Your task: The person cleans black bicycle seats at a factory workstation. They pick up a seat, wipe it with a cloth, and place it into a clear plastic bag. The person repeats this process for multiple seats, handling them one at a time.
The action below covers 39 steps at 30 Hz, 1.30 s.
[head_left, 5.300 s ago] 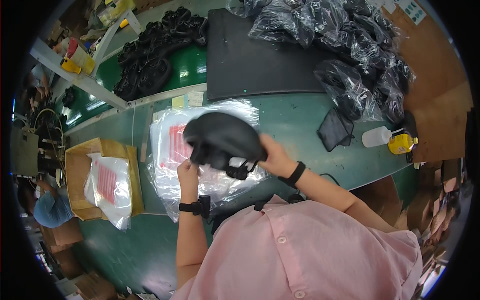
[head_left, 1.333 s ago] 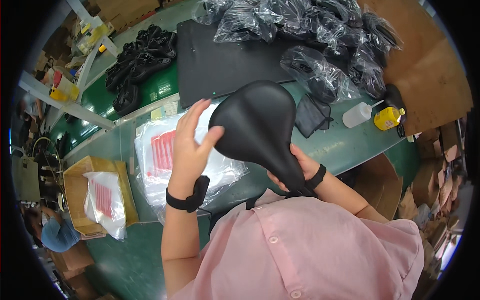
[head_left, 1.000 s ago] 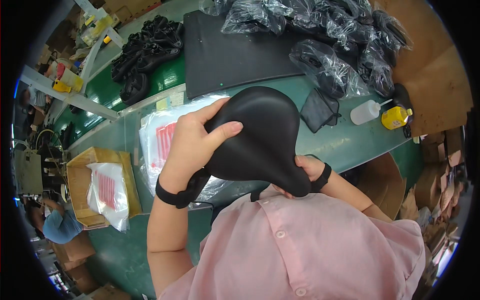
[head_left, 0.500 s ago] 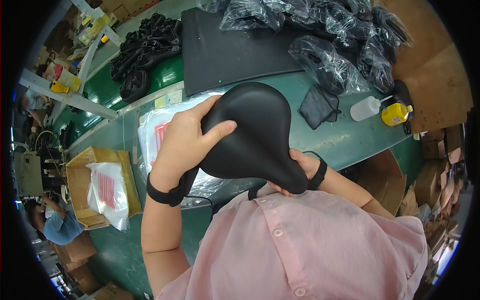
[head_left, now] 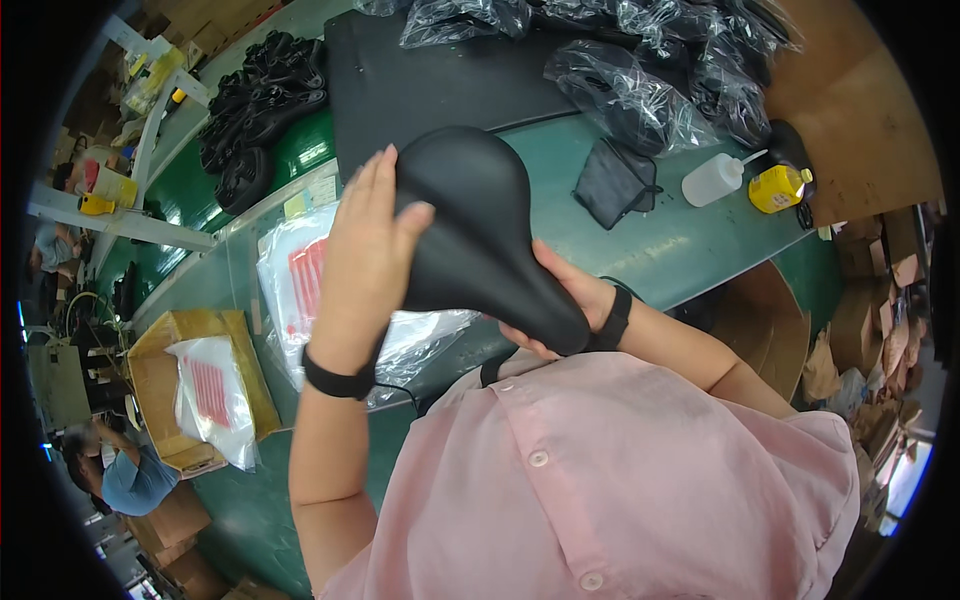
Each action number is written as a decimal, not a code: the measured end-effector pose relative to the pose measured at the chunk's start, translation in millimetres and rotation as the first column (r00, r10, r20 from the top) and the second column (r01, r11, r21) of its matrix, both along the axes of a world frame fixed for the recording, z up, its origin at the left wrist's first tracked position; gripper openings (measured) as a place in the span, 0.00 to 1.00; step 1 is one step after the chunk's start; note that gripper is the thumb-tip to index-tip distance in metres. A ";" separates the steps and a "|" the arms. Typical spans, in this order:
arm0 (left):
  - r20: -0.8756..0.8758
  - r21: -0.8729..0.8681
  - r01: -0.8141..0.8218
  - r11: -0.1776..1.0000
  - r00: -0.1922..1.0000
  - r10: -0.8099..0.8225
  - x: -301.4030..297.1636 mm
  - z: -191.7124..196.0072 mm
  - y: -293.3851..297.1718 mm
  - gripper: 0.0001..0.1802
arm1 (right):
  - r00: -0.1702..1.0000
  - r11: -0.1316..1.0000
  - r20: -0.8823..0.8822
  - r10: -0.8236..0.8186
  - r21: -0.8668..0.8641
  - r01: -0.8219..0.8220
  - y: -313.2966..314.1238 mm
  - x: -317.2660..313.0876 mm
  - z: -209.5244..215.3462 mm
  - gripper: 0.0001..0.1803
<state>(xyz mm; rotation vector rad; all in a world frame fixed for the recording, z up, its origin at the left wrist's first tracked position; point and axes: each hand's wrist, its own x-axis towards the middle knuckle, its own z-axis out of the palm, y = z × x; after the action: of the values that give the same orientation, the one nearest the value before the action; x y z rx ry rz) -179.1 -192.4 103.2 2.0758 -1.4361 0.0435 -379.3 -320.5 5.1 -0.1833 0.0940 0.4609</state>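
Observation:
A black bicycle saddle (head_left: pixel 465 220) is held up above the workbench, its wide rear pointing away and its nose toward my body. My right hand (head_left: pixel 575 300) grips the nose, thumb on one side and fingers curled beneath. Along the saddle's left edge, my left hand (head_left: pixel 365 245) has its fingers stretched out and slightly blurred, with the thumb apart near the cover. Whether its palm touches the saddle I cannot tell. Under the saddle lies a stack of clear plastic bags with red print (head_left: pixel 305 275).
Saddles in clear plastic (head_left: pixel 635 100) are heaped at the back right, beside a black mat (head_left: pixel 450 85). Bare saddles (head_left: pixel 265 100) pile up at back left. A black pouch (head_left: pixel 615 185), white squeeze bottle (head_left: pixel 712 180) and yellow bottle (head_left: pixel 778 188) stand right; a box (head_left: pixel 265 375) sits left.
My left hand has loosened from the saddle's top, its fingers now straightened along the side. The saddle sits slightly farther left and higher in view, the right hand still on its nose.

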 end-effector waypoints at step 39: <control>-0.576 -0.200 -0.191 0.961 0.817 0.042 24.0 -67.3 9.7 0.31 | 0.998 0.987 -0.065 -0.016 -0.160 0.005 -32.0 20.1 -28.9 0.56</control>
<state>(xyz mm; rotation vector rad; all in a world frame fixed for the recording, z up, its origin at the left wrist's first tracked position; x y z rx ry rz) -155.1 -182.7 35.9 1.7565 -0.8816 -0.3085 -359.2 -352.5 -23.8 -0.3246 0.1968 0.4490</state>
